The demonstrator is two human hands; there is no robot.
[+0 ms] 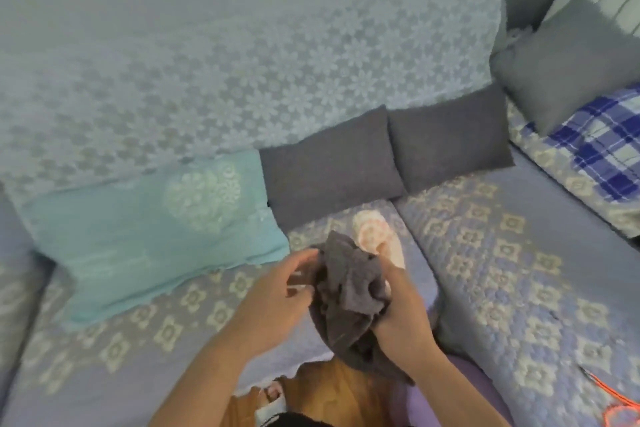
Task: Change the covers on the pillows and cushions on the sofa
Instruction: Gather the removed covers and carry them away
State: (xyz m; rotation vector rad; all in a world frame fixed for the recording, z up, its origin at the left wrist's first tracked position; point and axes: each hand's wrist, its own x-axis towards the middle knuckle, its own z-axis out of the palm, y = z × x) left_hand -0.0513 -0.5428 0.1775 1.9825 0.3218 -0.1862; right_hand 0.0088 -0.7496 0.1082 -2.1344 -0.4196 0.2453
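Grey cover [349,291] bunched between both hands, just in front of the two grey cushions [332,163] propped against the sofa back [242,73]. Left hand [277,298] curled round the near-left rim of the cloth, thumb and fingers pinching it; right hand [401,308] clamped on the right side, grip pressed into the folds. Pale pink pillow [372,236] poking out beyond the cover, toward the cushions, lying on the seat [485,253]. Held gathered like this, probably to keep the cover's mouth wide and short so the pillow passes through in one go; whether going on or coming off, cannot tell. Teal pillow [156,232] left of the cover, leaning on the sofa back, its near edge close to the left hand. Right of the cover, a seam between seat pads, then open seat as far as the plaid blanket [602,156] and light grey cushion [568,66]. Best room for pulling: toward the body, over the seat's front edge, above bare floor [332,388].
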